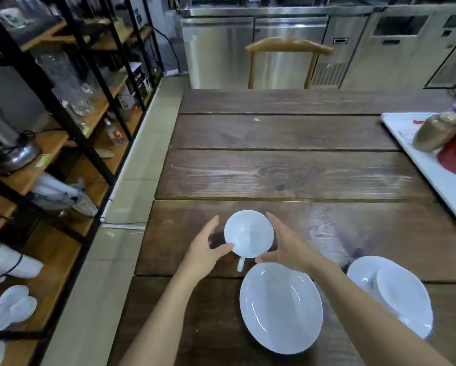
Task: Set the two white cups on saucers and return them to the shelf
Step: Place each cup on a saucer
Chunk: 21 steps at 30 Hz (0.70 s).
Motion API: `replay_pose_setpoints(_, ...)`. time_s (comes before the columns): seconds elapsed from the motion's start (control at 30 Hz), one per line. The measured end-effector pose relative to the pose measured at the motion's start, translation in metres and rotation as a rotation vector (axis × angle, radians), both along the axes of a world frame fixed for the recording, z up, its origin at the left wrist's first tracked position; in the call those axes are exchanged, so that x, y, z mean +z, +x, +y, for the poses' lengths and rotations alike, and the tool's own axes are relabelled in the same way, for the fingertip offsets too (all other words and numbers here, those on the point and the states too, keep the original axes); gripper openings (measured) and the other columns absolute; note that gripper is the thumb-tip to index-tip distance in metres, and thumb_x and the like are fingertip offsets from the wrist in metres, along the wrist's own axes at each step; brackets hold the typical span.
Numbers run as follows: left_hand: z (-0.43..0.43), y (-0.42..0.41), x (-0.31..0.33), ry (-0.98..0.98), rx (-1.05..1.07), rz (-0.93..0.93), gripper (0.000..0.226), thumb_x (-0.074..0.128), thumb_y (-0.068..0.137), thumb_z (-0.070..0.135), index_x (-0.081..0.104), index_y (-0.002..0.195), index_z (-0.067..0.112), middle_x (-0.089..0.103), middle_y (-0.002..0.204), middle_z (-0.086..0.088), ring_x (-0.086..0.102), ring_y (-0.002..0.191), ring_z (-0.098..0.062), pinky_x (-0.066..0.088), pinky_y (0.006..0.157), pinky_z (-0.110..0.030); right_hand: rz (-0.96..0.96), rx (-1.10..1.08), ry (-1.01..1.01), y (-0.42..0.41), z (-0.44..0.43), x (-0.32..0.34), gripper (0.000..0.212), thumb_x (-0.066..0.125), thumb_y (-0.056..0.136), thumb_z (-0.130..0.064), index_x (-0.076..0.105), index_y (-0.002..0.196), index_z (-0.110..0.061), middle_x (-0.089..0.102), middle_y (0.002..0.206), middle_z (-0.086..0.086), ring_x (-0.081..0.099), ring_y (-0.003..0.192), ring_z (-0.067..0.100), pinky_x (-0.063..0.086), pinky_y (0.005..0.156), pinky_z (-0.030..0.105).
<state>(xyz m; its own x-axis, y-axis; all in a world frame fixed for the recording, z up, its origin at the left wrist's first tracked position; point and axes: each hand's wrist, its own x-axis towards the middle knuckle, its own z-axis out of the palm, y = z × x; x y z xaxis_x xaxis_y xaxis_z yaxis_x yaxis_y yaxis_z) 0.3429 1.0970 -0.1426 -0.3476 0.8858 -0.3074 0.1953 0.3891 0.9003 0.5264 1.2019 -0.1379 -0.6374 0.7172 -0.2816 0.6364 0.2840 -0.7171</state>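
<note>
Left hand (204,248): thumb tip on cup (248,233) rim, fingers spread, not closed. Right hand (287,247): cupped against far side, loose. Cup upright on table (287,165), handle toward wearer, just beyond empty saucer (281,307). Second cup (399,293) already sits on its saucer (364,270). Risk: light two-sided hold slips on lift, cup knocks saucer rim.

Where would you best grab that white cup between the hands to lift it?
Judging by its pose, grip the white cup by its round bowl from both sides: it stands upright, rim open, and the small handle points toward the person, leaving the flanks free.
</note>
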Motion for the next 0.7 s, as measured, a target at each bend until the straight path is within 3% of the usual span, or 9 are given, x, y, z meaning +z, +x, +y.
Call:
replay_pose_setpoints(0.07,0.003,0.001,-0.005,-0.004,-0.037,-0.094,0.063,0.068,0.082,0.015,0.041,0.134,0.036,0.049,0.134,0.017,0.044,0.123,-0.002,0.039,0.098,-0.020,0.025,0.028,-0.006,-0.001,-0.002,0.000,0.082,0.079,0.054,-0.030,0.028,0.111,-0.060,0.047,0.111,-0.031,0.048,0.107,0.008,0.045,0.095,0.044)
replay_pose_setpoints(0.2,0.008,-0.001,-0.012,0.004,-0.069,-0.175,0.053,0.065,0.084,0.011,0.052,0.102,0.059,0.062,0.103,0.038,0.054,0.102,0.017,0.045,0.071,-0.002,0.082,-0.014,-0.007,-0.006,-0.002,-0.003,0.083,0.079,0.053,-0.030,0.033,0.118,-0.054,0.045,0.113,-0.035,0.047,0.110,0.003,0.048,0.092,0.041)
replay_pose_setpoints(0.3,0.008,0.000,-0.014,0.023,-0.075,-0.186,0.052,0.065,0.084,0.009,0.052,0.107,0.054,0.061,0.106,0.032,0.055,0.097,0.020,0.044,0.070,0.000,0.113,-0.034,0.000,-0.004,-0.004,-0.002,0.083,0.080,0.052,-0.031,0.034,0.118,-0.053,0.043,0.115,-0.038,0.047,0.113,0.003,0.048,0.093,0.040)
replay_pose_setpoints(0.4,0.005,0.001,-0.009,0.056,-0.087,-0.195,0.052,0.066,0.083,0.008,0.053,0.118,0.044,0.060,0.111,0.028,0.055,0.099,0.017,0.045,0.072,-0.001,0.150,-0.055,0.005,-0.001,-0.009,0.000,0.081,0.080,0.053,-0.031,0.037,0.121,-0.046,0.047,0.118,-0.029,0.048,0.114,0.006,0.048,0.093,0.043)
replay_pose_setpoints(0.57,-0.004,0.011,0.009,0.115,-0.087,-0.190,0.052,0.070,0.079,0.008,0.054,0.106,0.050,0.063,0.095,0.042,0.054,0.094,0.022,0.042,0.065,0.002,0.206,-0.078,0.032,0.012,-0.022,0.014,0.082,0.081,0.056,-0.033,0.036,0.123,-0.045,0.049,0.123,-0.021,0.047,0.115,0.005,0.048,0.095,0.038)
replay_pose_setpoints(0.7,-0.019,0.027,0.020,0.160,-0.072,-0.210,0.051,0.072,0.078,0.012,0.055,0.103,0.053,0.063,0.095,0.042,0.054,0.093,0.022,0.042,0.064,0.003,0.228,-0.070,0.035,0.029,-0.037,0.022,0.081,0.078,0.058,-0.041,0.034,0.125,-0.046,0.047,0.125,-0.021,0.045,0.115,0.000,0.046,0.095,0.028)
